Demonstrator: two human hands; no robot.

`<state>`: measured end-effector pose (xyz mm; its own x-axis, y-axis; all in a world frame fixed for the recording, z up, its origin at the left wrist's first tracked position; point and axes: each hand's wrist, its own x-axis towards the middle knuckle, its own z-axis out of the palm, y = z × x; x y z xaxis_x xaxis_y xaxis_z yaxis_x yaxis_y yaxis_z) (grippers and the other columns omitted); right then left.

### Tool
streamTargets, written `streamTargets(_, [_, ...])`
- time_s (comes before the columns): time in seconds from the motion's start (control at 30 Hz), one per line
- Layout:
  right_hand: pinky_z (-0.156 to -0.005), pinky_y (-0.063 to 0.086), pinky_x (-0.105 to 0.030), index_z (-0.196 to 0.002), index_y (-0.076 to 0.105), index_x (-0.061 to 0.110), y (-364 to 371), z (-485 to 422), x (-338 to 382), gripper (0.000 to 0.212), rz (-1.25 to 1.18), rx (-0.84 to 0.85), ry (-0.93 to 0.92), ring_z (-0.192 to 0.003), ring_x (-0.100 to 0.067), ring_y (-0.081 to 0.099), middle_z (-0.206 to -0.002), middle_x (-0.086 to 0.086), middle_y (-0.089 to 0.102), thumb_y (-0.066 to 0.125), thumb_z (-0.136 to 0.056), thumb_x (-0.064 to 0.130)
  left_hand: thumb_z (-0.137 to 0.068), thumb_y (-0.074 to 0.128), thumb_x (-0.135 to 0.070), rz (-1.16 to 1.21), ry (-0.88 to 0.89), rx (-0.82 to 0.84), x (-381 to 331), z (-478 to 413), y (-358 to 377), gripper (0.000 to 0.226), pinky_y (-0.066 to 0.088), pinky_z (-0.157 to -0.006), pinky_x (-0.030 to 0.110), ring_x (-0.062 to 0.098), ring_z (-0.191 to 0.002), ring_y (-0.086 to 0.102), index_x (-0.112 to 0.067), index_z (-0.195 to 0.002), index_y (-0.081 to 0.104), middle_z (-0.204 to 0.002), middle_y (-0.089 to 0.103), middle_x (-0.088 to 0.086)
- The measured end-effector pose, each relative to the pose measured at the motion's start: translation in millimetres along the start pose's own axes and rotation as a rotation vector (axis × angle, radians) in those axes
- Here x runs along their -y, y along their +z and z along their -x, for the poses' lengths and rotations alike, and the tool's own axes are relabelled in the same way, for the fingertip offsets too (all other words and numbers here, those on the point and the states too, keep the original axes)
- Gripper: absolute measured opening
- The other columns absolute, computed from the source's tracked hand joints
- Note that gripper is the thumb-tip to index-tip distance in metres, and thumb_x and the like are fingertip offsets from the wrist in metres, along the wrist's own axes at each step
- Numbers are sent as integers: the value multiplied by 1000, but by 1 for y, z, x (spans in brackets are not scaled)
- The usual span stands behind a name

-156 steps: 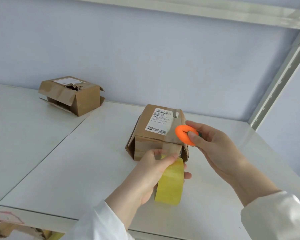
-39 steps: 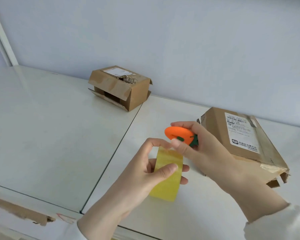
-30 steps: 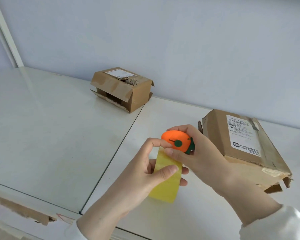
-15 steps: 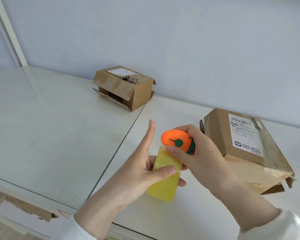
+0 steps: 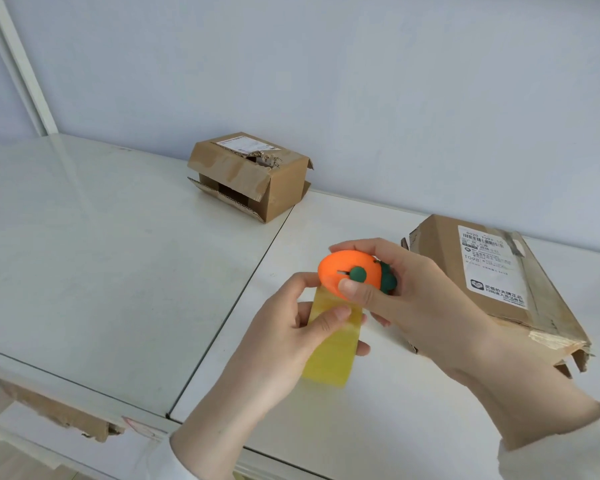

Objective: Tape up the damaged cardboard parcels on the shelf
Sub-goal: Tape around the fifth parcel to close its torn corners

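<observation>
My left hand [image 5: 284,337] grips a yellow roll of tape [image 5: 333,348] edge-on, thumb on its face and forefinger curled over its top. My right hand [image 5: 413,299] holds a small orange cutter with a green knob [image 5: 349,273] right against the top of the roll. Behind my right hand lies a cardboard parcel with a white label [image 5: 492,271]; its near right corner is torn. A second parcel [image 5: 253,176] with a ripped top and loose flaps stands at the back, near the wall.
Both parcels rest on a white shelf [image 5: 101,254] whose two boards meet at a seam [image 5: 236,306]. A white upright post [image 5: 18,64] rises at the far left. Torn cardboard [image 5: 59,414] shows below the shelf's front edge.
My left forefinger, raised half a second ago, has curled back down onto the roll beside the cutter. My view has turned left since five seconds ago, so the labelled parcel now sits on the right.
</observation>
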<state>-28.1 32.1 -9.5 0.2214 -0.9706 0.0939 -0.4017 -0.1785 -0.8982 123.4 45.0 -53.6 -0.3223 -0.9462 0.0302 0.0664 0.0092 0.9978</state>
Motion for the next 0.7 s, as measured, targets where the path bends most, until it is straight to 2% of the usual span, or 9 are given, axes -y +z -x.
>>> streamTargets(0.07, [-47,37,-7,-111,60,32,-1,-1,1,24,16,21,26,-46,1,48,-68,18,57,62,-87,26,-80,60,-27,-20,2,-9,0,0,-2,39,57,-70,34,25,-78,73,-17,-116,49,-92,75,2])
streamTargets(0.17, [-52,38,-6,-117,57,31,-3,-3,-1,29,82,29,62,-51,7,51,-74,17,55,56,-88,35,-86,59,-21,-21,-6,16,-1,2,-2,32,57,-71,32,24,-79,73,-23,-116,48,-93,75,1])
streamTargets(0.23, [-57,42,-6,-120,55,32,1,-6,-6,33,171,24,58,-59,6,58,-85,14,60,55,-88,40,-84,59,-25,-7,-10,-5,-1,0,-3,39,57,-72,31,23,-79,73,-29,-121,46,-92,75,-1])
streamTargets(0.3, [-65,43,-10,-126,52,32,5,-10,-13,42,300,20,58,-69,3,61,-103,3,59,48,-88,49,-77,59,-32,4,-21,-21,-1,-1,-2,52,57,-73,29,22,-79,73,-33,-126,42,-92,75,-2])
streamTargets(0.4, [-72,37,-17,-134,47,32,5,-15,-19,67,429,35,104,-83,2,56,-115,-2,54,25,-82,67,-74,58,-36,13,-32,-26,-2,-1,-1,62,57,-74,28,21,-79,73,-32,-133,37,-93,75,-2])
streamTargets(0.5, [-85,33,-25,-147,21,35,4,-13,-15,64,551,-2,133,-113,-10,46,-126,-1,45,16,-89,61,-75,57,-38,15,-25,-31,0,-3,0,64,57,-74,29,21,-79,73,-31,-135,35,-94,75,-2])
streamTargets(0.57, [-86,31,-24,-148,11,36,3,-3,-10,65,602,-84,112,-120,-11,45,-134,6,42,20,-89,61,-74,56,-40,7,-18,-42,-2,-6,0,62,56,-75,29,20,-78,73,-34,-132,34,-93,75,-5])
streamTargets(0.63, [-80,36,-12,-143,27,41,-4,17,-3,62,631,-180,54,-103,8,50,-127,22,46,30,-85,62,-71,56,-42,-14,-29,-78,-2,-12,-3,61,56,-74,27,18,-77,73,-38,-128,35,-91,75,-7])
streamTargets(0.7, [-71,41,-6,-118,54,48,-19,43,5,41,518,-281,-23,-81,14,53,-103,33,59,42,-81,60,-67,58,-49,-87,-42,-124,0,-17,-8,67,55,-75,25,15,-78,72,-39,-129,36,-90,75,-6])
